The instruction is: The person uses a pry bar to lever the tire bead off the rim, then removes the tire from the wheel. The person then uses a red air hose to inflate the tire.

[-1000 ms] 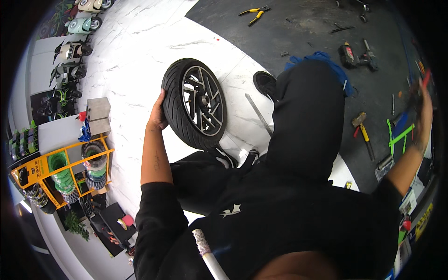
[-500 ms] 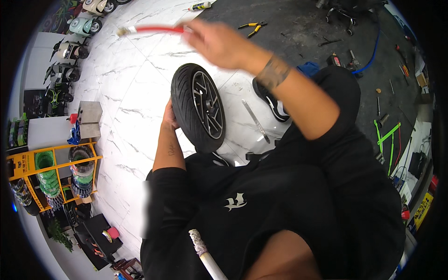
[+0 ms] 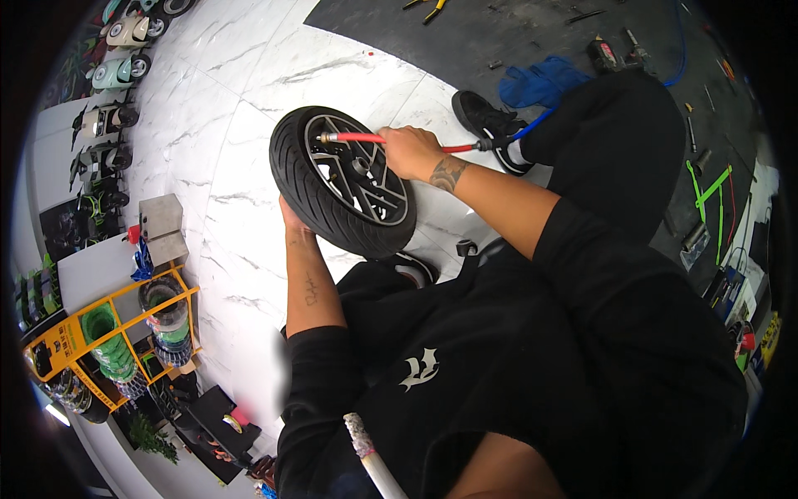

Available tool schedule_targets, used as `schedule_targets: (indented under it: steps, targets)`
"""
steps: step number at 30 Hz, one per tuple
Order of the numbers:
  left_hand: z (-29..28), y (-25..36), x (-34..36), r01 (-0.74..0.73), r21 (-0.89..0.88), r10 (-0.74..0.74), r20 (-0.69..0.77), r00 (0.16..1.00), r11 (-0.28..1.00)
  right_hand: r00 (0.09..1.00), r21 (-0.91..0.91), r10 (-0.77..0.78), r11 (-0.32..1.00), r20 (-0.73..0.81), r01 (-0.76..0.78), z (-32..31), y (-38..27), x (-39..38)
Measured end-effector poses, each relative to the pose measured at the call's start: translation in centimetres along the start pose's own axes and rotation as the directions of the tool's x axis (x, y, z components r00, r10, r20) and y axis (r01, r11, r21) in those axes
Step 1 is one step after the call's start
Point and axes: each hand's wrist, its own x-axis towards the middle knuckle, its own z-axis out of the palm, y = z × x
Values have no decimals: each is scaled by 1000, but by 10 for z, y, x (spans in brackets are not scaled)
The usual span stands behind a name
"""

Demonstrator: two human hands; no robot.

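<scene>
Tilted blk-and-silver spoked wheel w/ blk rubber tyre (image 3: 312,195) over wht marble-look floor (image 3: 224,133). L hand (image 3: 293,216) holding tyre at wheel's near L side, fingertips hidden. R hand (image 3: 413,151) closed round red flexible hose (image 3: 359,137) across wheel; brass-coloured hose end (image 3: 326,138) at wheel's upper L rim, contact unclear. Crumpled blue cloth (image 3: 544,81) beyond wheel, to R; yellow metal rack (image 3: 125,291) well L of wheel.

I'm seeing blue cloth (image 3: 540,81) bunched on dark floor section (image 3: 499,33), yellow-handled pliers (image 3: 435,12) cut by top edge, green strap (image 3: 715,185) at right, scooters (image 3: 114,73) lined up far left, orange rack (image 3: 65,343) with stacked rings (image 3: 119,359), leafy plant (image 3: 152,438) lower left
</scene>
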Motion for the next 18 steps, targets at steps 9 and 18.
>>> schedule_targets:
  steps: [9, 18]
  targets:
    - [18, -10, -32, -24, -151, 17, -50, 999, 988, 935, 129, -341, 936, 102, 327, -16, -24, 33]
    - [34, -7, -37, -67, -114, 51, -139, 989, 991, 947, 216, -280, 945, 154, 245, 27, -34, 36]
